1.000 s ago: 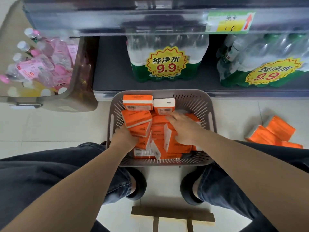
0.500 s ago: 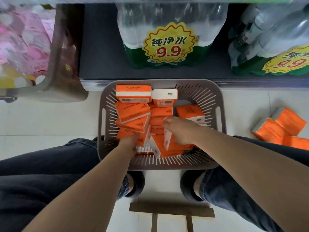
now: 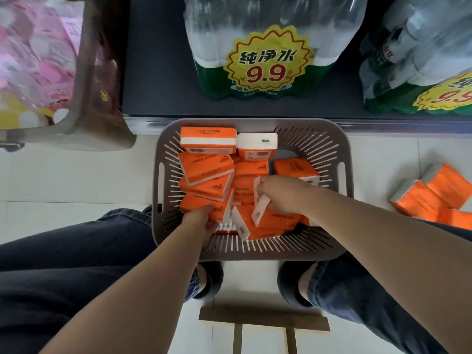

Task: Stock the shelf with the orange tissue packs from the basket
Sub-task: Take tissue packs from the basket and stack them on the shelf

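A grey slotted basket stands on the floor against the bottom shelf, holding several orange tissue packs. My left hand is at the basket's near left, fingers closed around the lowest pack of the left stack. My right hand is in the basket's middle, gripping an upright pack by its white end. More packs lie flat or stand on edge around both hands.
Two shrink-wrapped water bottle packs with 9.9 price stickers stand on the shelf. A brown bin of pink bottles is at the left. Loose orange packs lie on the floor at right. My knees flank the basket.
The view has moved closer and tilted down. My right hand has closed on the upright pack and tipped it; my left hand has slid lower onto the bottom left pack.
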A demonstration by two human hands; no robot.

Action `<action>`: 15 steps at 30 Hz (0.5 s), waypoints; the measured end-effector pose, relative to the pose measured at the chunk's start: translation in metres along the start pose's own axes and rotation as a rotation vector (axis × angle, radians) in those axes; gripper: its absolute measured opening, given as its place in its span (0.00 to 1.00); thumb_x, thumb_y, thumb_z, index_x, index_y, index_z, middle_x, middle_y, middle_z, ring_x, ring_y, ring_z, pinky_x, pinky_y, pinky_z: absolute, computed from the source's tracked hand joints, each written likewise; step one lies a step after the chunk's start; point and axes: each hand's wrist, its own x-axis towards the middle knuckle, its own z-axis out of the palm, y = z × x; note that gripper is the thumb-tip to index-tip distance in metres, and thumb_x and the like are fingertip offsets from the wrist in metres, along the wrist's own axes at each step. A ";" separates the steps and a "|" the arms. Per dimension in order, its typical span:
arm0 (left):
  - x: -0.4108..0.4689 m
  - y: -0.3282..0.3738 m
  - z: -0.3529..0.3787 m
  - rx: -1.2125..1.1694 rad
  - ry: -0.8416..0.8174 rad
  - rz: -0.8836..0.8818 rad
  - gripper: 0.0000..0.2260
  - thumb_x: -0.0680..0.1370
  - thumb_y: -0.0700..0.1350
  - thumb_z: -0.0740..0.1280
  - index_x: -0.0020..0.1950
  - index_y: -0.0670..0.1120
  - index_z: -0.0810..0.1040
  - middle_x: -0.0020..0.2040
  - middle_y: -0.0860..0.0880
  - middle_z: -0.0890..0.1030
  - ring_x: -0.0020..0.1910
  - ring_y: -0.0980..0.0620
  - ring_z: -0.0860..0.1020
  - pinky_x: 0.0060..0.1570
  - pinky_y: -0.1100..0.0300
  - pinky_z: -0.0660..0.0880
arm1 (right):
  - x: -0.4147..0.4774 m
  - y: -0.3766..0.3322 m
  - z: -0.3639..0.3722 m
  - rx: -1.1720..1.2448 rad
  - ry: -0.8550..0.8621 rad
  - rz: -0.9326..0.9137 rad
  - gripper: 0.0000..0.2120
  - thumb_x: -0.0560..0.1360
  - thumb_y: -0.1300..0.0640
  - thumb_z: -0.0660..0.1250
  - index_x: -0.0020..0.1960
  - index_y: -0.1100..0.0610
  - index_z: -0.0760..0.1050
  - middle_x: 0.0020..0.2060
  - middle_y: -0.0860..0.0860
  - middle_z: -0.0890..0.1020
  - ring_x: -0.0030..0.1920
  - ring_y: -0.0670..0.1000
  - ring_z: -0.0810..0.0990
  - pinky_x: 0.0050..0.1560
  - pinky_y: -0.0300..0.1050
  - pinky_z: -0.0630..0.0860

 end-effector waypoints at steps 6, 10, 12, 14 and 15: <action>-0.019 0.006 -0.007 0.022 -0.048 -0.003 0.08 0.76 0.41 0.70 0.50 0.47 0.72 0.47 0.44 0.78 0.44 0.46 0.78 0.43 0.51 0.76 | -0.015 -0.001 -0.018 0.142 0.089 0.080 0.11 0.73 0.62 0.65 0.54 0.52 0.75 0.52 0.50 0.76 0.48 0.51 0.76 0.48 0.47 0.77; -0.035 0.010 -0.011 0.080 -0.052 0.017 0.10 0.76 0.41 0.69 0.54 0.44 0.72 0.48 0.42 0.79 0.48 0.44 0.79 0.55 0.49 0.78 | -0.028 -0.004 -0.033 0.199 0.128 0.115 0.08 0.74 0.60 0.65 0.51 0.51 0.76 0.49 0.49 0.78 0.47 0.50 0.77 0.48 0.48 0.78; -0.045 0.011 -0.013 0.102 -0.054 0.018 0.12 0.78 0.40 0.68 0.60 0.42 0.72 0.54 0.40 0.80 0.53 0.42 0.79 0.56 0.49 0.77 | -0.035 -0.007 -0.040 0.211 0.151 0.122 0.08 0.74 0.58 0.66 0.52 0.51 0.75 0.50 0.50 0.78 0.49 0.51 0.77 0.51 0.49 0.77; -0.058 0.012 -0.014 0.123 -0.066 0.012 0.15 0.78 0.40 0.67 0.63 0.41 0.71 0.59 0.39 0.79 0.57 0.42 0.79 0.53 0.50 0.78 | -0.042 -0.009 -0.047 0.227 0.187 0.124 0.09 0.73 0.58 0.68 0.53 0.52 0.76 0.50 0.50 0.78 0.50 0.51 0.77 0.53 0.50 0.76; -0.065 0.013 -0.014 0.128 -0.073 0.011 0.15 0.78 0.40 0.67 0.64 0.41 0.71 0.60 0.39 0.79 0.58 0.42 0.79 0.50 0.50 0.79 | -0.045 -0.010 -0.050 0.244 0.203 0.125 0.10 0.72 0.58 0.69 0.53 0.52 0.76 0.51 0.50 0.78 0.51 0.52 0.77 0.54 0.50 0.76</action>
